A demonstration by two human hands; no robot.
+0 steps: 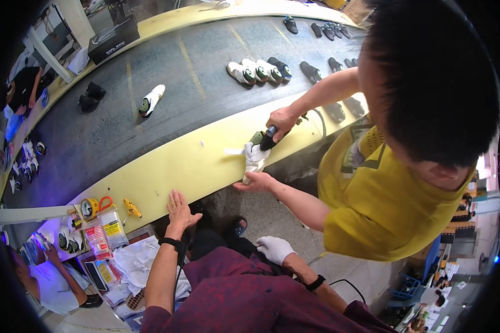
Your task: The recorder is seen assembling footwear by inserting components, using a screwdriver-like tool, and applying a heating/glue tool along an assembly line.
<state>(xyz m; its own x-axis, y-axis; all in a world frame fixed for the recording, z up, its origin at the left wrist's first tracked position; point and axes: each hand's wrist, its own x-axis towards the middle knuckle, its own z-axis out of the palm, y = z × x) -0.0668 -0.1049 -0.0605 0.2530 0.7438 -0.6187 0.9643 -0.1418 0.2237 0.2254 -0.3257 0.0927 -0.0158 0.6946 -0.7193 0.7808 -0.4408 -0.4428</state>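
My left hand (180, 210) lies flat with fingers spread on the near edge of the bench (150, 175), grasping nothing. My right hand (275, 250), gloved, is low at frame centre; no object shows in it, but its palm is hidden, so I cannot tell its grip. The white shoe (255, 158) is at frame centre, over the bench edge, held by the co-worker (394, 194), whose dark tool (268, 141) is at its upper end; contact cannot be confirmed. Risks, in my judgement: a slip of the tool could mark the shoe; a loose hold at the edge could drop it. Long axis: roughly up-down in frame, green end up, white end down; toe not determinable.
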